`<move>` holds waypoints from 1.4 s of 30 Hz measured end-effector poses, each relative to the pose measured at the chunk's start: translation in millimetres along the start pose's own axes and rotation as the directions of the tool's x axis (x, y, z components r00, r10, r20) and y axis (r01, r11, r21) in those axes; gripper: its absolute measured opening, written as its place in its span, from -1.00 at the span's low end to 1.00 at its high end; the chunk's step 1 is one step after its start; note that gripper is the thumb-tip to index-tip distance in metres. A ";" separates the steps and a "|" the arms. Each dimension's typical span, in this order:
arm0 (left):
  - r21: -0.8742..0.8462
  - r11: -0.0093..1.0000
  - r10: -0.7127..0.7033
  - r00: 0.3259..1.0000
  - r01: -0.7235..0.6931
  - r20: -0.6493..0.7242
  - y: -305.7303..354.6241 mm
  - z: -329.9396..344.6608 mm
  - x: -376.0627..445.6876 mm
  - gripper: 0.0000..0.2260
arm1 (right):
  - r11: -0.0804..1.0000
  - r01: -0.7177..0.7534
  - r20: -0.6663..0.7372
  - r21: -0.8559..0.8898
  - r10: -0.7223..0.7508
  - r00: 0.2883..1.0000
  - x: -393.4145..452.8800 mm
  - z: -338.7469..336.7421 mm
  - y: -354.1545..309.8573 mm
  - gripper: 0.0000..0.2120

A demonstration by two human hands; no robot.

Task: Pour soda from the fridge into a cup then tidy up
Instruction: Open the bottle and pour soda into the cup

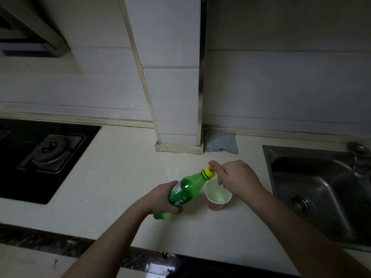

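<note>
My left hand (160, 199) grips the lower body of a green soda bottle (186, 189), which is tilted with its neck pointing up and to the right. Its yellow cap (208, 172) sits on the neck. My right hand (236, 177) is at the cap, thumb and fingertips pinching it. Just below the cap stands a paper cup (217, 195) with a white inside and a pinkish outside, upright on the white countertop (112, 177). I cannot tell whether there is liquid in the cup.
A steel sink (321, 189) with a tap base lies to the right. A black gas hob (44, 155) is on the left. A blue cloth (221, 144) lies at the wall beside a tiled pillar (178, 109). The counter's dark front edge runs below.
</note>
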State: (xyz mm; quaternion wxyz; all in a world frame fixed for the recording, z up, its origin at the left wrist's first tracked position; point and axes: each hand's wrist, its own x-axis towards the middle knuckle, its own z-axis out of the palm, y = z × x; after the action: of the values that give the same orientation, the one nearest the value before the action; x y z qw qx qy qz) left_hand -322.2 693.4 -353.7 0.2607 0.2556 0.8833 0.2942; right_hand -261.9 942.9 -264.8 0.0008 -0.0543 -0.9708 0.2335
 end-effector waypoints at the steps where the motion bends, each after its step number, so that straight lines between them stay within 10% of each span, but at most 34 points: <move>1: -0.034 0.999 -0.010 1.000 0.010 -0.016 -2.6 2.1 -1.0 -0.54 | 0.998 -0.041 -0.018 0.051 0.042 0.999 -0.1 -1.6 0.1 -0.30; 5: -0.065 0.998 -0.021 0.999 0.020 -0.025 -10.3 6.4 -4.8 -0.55 | 0.962 0.142 0.064 0.234 -0.161 0.985 3.6 -2.9 7.1 -0.64; 8: -0.036 0.999 -0.014 1.000 0.014 -0.011 -11.3 3.8 -5.3 -0.55 | 0.933 0.299 0.202 0.199 -0.338 0.919 6.9 11.3 13.8 -0.48; 12: -0.007 1.000 0.011 1.000 -0.011 -0.015 -13.2 0.4 -5.2 -0.55 | 0.900 0.402 0.079 0.168 -0.418 0.905 5.7 21.1 8.5 -0.66; 20: 0.056 0.998 0.037 0.991 -0.029 -0.131 -11.8 -2.4 -2.6 -0.47 | 0.884 0.267 -0.145 -0.384 -0.344 0.928 7.4 34.3 -3.1 -0.56; 26: -0.005 1.000 -0.001 0.985 0.000 -0.174 -18.8 -11.1 -5.3 -0.49 | 0.992 -0.125 -0.049 0.000 0.125 0.991 3.0 31.6 -22.4 -0.28; 32: -0.053 0.999 -0.002 0.988 -0.006 -0.151 -28.7 -14.9 -13.8 -0.54 | 0.896 0.330 0.061 0.296 -0.363 0.930 1.0 25.1 -13.3 -0.60; 42: -0.028 0.996 0.081 0.996 -0.082 -0.027 -40.7 -17.6 -25.1 -0.51 | 0.816 0.575 0.079 -0.055 -0.570 0.818 12.3 27.6 -30.2 -0.67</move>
State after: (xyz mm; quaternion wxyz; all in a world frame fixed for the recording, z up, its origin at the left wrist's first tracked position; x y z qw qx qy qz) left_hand -326.6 643.1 -360.4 0.2409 0.2838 0.8710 0.3207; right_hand -278.0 905.0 -276.0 0.0405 0.2469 -0.9500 0.1868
